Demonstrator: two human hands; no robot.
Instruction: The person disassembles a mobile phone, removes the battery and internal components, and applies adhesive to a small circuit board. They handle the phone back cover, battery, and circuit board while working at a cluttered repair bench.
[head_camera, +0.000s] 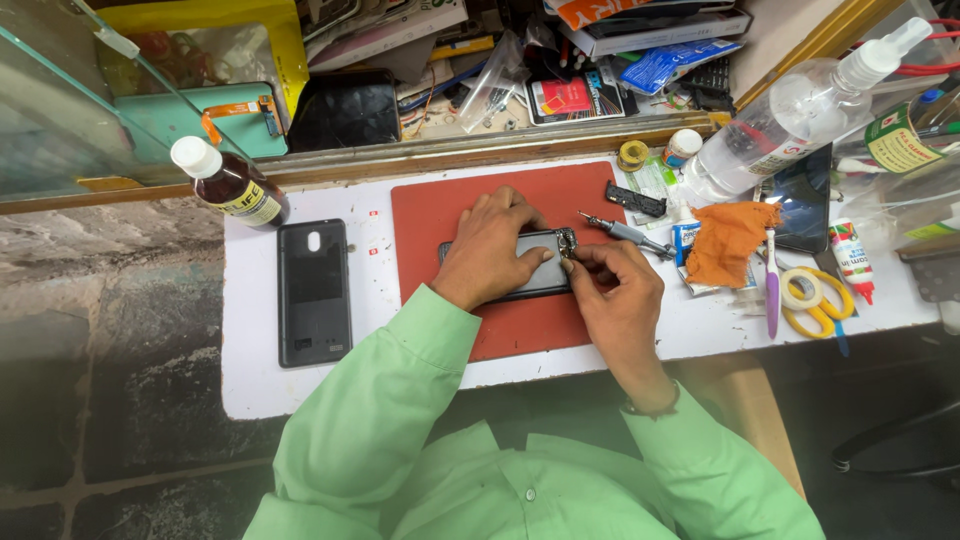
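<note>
An opened phone (540, 262) lies on a red work mat (520, 320) in the middle of a white table. My left hand (488, 250) presses flat on the phone's left part and holds it down. My right hand (618, 288) pinches at the phone's right end, fingertips at the exposed parts there; whether it holds a small piece, I cannot tell. A small screwdriver (625, 233) lies just beyond my right hand. The phone's black back cover (314, 292) lies apart on the table at the left.
A brown bottle (232, 184) with a white cap stands at the back left. At the right lie an orange cloth (728, 240), yellow scissors (822, 302), a purple toothbrush (772, 290), a clear spray bottle (800, 110) and a dark tablet (805, 205). A cluttered shelf runs behind the table.
</note>
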